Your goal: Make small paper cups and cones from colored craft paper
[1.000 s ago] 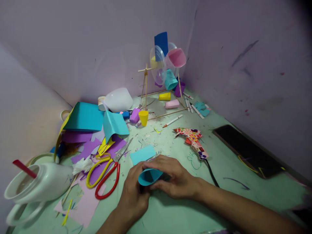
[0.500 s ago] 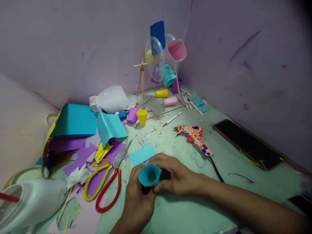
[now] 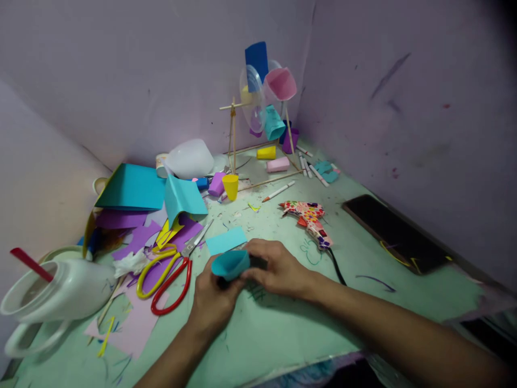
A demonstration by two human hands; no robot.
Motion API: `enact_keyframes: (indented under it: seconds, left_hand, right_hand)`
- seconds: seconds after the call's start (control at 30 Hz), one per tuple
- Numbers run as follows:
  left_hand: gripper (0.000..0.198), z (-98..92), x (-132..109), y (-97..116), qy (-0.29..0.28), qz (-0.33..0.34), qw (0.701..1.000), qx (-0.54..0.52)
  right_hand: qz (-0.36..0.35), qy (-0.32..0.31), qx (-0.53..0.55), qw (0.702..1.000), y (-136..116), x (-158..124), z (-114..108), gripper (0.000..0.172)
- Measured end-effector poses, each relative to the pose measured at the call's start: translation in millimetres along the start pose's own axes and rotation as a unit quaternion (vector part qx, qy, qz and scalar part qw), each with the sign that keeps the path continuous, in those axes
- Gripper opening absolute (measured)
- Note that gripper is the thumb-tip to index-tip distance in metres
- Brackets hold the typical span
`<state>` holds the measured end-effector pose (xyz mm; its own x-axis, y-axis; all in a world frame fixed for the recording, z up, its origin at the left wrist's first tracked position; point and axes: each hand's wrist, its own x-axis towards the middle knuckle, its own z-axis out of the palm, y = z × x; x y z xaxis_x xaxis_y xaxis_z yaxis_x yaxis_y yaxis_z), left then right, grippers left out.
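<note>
Both my hands hold a small teal paper cone [image 3: 229, 264] low over the green table [image 3: 283, 334]. My left hand [image 3: 210, 302] grips the cone from below with curled fingers. My right hand [image 3: 277, 267] wraps over its right side, fingers pressed on the paper and on something dark behind it. A flat teal paper piece [image 3: 226, 240] lies just beyond the cone. Scissors with red and yellow handles [image 3: 169, 277] rest to the left of my hands.
A patterned glue gun [image 3: 309, 218] with a black cord lies right of centre. A stick-framed wheel with paper cups [image 3: 264, 102] stands at the back corner. Coloured paper sheets [image 3: 133, 188] pile at left. A white jug [image 3: 60, 296] lies front left, a dark phone [image 3: 393, 231] at right.
The cone has been turned and flattened slightly between my hands, its mouth now facing left. My view has shifted a little; both hands stay on the cone.
</note>
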<state>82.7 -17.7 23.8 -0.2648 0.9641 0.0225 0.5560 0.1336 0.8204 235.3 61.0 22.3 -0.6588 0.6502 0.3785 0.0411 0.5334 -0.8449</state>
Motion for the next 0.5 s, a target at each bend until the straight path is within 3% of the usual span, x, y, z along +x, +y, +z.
enact_keyframes:
  seconds: [0.1, 0.37, 0.43, 0.5]
  left_hand:
    - [0.028, 2.0, 2, 4, 0.015, 0.002, 1.000, 0.009]
    - [0.035, 3.8, -1, 10, 0.022, 0.086, 0.992, 0.087]
    - [0.033, 6.1, -2, 8, 0.018, 0.123, 0.986, 0.108]
    - [0.028, 8.2, -2, 6, 0.013, 0.151, 0.981, 0.124]
  right_hand:
    - [0.018, 0.016, -0.004, 1.000, -1, 1, -3, 0.017]
    - [0.005, 0.035, -0.001, 0.999, -17, 2, -15, 0.083]
    - [0.012, 0.032, 0.026, 0.999, -20, -1, -11, 0.089]
    - [0.025, 0.031, 0.037, 0.999, -20, -4, -4, 0.083]
